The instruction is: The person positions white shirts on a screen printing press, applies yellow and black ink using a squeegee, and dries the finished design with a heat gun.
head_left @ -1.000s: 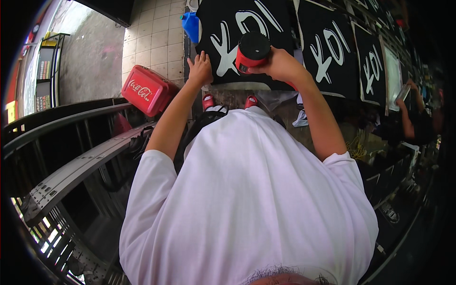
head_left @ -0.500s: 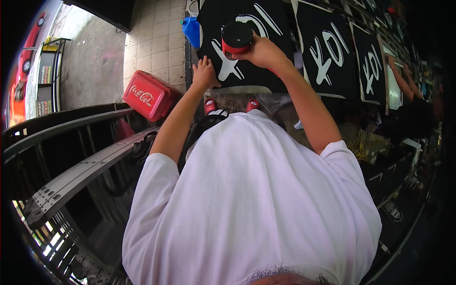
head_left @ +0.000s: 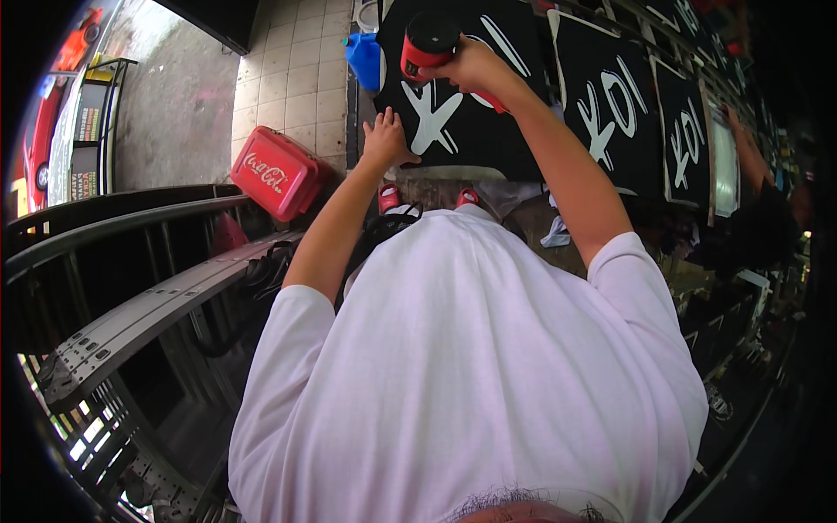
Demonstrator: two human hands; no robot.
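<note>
A black cloth panel printed with bold white lettering lies flat in front of me. My left hand rests on its near left edge with the fingers spread. Above the print, my right hand grips a red-and-black heat gun by its handle. The gun's round black end faces up; its lower end, toward the cloth, is hidden from this angle.
Further printed black panels lie in a row to the right, where another person's arm reaches in. A blue jug stands beyond the left edge. A red cooler box sits left, by a metal railing.
My right hand has carried the heat gun away from me and slightly left over the print. My left hand stays at the cloth's edge. The whole view has shifted slightly.
</note>
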